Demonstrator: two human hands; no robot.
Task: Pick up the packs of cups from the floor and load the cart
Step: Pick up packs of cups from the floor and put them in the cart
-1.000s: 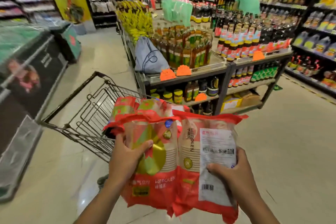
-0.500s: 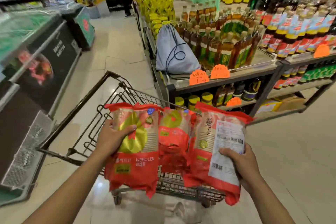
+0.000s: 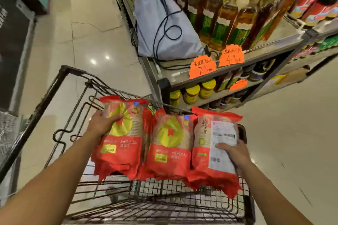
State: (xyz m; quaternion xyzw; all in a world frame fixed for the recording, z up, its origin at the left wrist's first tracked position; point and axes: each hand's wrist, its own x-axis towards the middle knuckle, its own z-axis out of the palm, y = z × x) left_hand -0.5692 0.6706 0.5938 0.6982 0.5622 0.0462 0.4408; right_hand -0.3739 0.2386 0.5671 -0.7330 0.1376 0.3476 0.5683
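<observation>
In the head view, three red packs of paper cups are held side by side above the wire basket of the shopping cart. None appears to be set down on its mesh bottom yet.

The left pack is gripped near its upper left edge by the left hand, with the thumb laid across the yellow print. The right pack is held at its right side by the right hand, with the thumb pressed on the white label. The middle pack is not seen to be grasped by either hand. It seems merely pinched between its neighbours, though what lies behind it cannot be told.

That middle pack is judged the weakest point. If the squeeze is eased before the row is lowered, it could drop out and land askew, since the film looks slick.

The right pack hangs over the cart's right rim, close to the far right corner. If it is released there, it may tip outward onto the tiled floor.

The shelf unit, stacked with oil bottles, stands just beyond the cart's far rim. A hard drop could nudge the wheeled cart into it.
</observation>
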